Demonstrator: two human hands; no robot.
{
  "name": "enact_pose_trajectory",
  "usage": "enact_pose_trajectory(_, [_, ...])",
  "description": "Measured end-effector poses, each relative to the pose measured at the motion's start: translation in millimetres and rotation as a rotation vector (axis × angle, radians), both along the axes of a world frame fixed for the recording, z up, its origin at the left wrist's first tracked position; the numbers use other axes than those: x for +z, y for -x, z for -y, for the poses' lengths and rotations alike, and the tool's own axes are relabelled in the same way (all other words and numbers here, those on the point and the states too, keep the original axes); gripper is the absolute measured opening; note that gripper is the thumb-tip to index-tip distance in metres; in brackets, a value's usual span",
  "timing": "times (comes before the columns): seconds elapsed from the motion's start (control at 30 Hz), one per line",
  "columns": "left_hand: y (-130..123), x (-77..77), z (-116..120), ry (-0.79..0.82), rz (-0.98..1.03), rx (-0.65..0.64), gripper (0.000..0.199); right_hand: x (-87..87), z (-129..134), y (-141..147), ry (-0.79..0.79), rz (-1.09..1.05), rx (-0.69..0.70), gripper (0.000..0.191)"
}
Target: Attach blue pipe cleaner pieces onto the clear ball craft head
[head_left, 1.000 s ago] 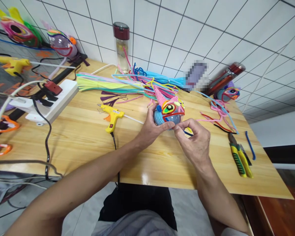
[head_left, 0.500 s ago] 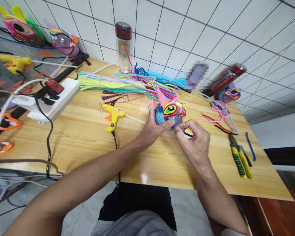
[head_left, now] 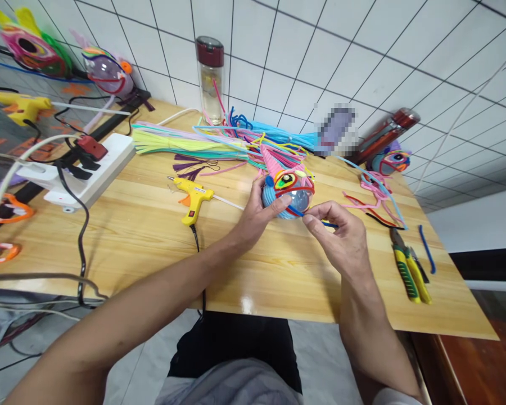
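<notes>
My left hand [head_left: 263, 211] is wrapped round a clear ball-shaped ornament [head_left: 300, 200], its thumb pressed on the front. Light blue pipe cleaner covers the ornament's left side, and it bears a yellow-green eye, red bands and a pink cone-shaped horn [head_left: 271, 161]. Between the thumb and fingers of my right hand [head_left: 335, 233] is pinched a dark blue pipe cleaner [head_left: 296, 211]. One end of it lies against the ornament's lower front, while the other sticks out past my right fingers. Left of the ornament, a yellow hot glue gun [head_left: 192, 198] lies on the table with its glue stick pointing right.
Bundles of pipe cleaners [head_left: 189, 140] lie behind the ornament, near a glass bottle [head_left: 211, 84]. Green-and-yellow pliers [head_left: 406, 270] and a blue pipe cleaner piece [head_left: 427, 249] lie on the right. A white power strip [head_left: 109, 169] with cables stands on the left.
My right hand has drawn slightly right and away from the ornament, and more of the dark blue pipe cleaner shows between them. My left hand still holds the ornament.
</notes>
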State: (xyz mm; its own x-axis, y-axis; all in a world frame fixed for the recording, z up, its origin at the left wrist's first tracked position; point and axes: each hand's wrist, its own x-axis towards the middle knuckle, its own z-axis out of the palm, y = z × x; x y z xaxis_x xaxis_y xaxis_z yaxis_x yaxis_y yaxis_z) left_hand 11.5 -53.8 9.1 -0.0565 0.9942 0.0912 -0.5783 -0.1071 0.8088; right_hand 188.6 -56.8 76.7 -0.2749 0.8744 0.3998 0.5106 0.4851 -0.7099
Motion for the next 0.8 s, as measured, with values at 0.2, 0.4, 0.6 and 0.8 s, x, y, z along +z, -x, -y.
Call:
enact_pose_trajectory(0.2, [0.3,10.1,0.9,0.053,0.079,-0.057,0.074,-5.1,-6.8,-1.5,0.084,-0.073,0.021,0.013])
enact_pose_trajectory(0.4, [3.5,13.7,0.5,0.041,0.083,-0.081,0.076,-8.7,-17.1,-6.9,0.305,-0.264,0.034,0.018])
enact_pose_trajectory(0.6, [8.4,13.6,-3.3,0.026,0.137,-0.088,0.075,-6.7,-22.4,-3.5,0.551,-0.604,0.092,0.028])
enact_pose_trajectory(0.8, [8.3,12.0,-2.7,0.012,0.161,-0.083,0.072,-12.4,-19.6,5.6,0.704,-0.935,0.134,0.038])
